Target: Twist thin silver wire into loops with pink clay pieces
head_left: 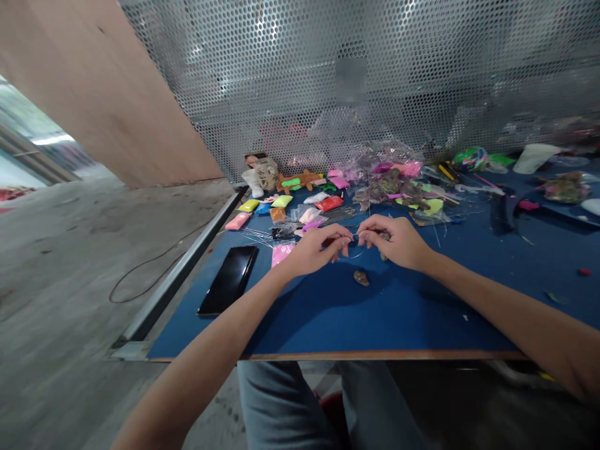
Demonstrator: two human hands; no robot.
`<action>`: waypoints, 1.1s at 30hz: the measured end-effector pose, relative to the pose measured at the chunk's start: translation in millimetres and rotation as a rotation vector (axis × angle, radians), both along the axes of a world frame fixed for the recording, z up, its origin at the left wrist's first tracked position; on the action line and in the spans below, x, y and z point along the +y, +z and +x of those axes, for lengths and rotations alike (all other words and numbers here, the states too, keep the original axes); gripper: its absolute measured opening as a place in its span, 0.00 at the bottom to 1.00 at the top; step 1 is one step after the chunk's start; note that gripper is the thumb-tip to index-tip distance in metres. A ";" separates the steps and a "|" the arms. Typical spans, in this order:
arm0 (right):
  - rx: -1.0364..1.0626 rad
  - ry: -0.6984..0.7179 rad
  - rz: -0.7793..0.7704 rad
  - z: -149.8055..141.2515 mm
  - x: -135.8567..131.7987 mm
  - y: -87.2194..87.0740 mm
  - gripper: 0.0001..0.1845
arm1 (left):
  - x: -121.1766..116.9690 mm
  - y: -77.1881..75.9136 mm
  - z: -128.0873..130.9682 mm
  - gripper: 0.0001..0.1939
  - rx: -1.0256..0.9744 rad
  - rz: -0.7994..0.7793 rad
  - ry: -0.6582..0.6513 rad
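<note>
Above the blue tabletop (pixel 309 325), my left hand (pixel 319 249) and my right hand (pixel 396 240) almost meet at the fingertips. Both pinch a thin pale wire (pixel 355 235), part of which curves below the fingers. A grey-brown lump (pixel 384 237) shows against the fingers of my right hand; whether they grip it is hard to see. On the table just below my hands lies a small brown lump (pixel 361 277). Beyond my left hand are a pink packet (pixel 282 254) and several thin metal wires (pixel 253 236).
Left of my forearm lies a black phone (pixel 227 280). Coloured clay packets (pixel 282 201), a brown figure (pixel 300 181) and grey-brown clumps (pixel 391 187) crowd the back, before a perforated metal screen (pixel 300 81). A white cup (pixel 534 158) stands far right.
</note>
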State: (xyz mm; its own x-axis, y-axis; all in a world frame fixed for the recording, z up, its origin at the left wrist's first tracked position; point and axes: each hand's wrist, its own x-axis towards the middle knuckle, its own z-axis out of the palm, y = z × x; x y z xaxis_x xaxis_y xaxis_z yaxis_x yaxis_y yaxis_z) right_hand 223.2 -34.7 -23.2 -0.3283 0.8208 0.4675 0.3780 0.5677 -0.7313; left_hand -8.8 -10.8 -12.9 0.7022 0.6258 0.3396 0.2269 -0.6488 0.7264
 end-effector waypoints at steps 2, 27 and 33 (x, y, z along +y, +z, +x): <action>-0.008 -0.017 0.014 -2.9 -1.0 1.2 0.10 | 2.4 -1.9 0.3 0.13 -0.009 -0.020 -0.001; -0.173 -0.168 0.055 -10.3 -4.1 -0.4 0.13 | 0.9 -5.5 11.7 0.13 0.141 0.319 0.353; -0.278 -0.221 0.153 -10.0 -1.0 -5.8 0.15 | 3.2 -5.1 8.6 0.16 0.264 0.569 0.353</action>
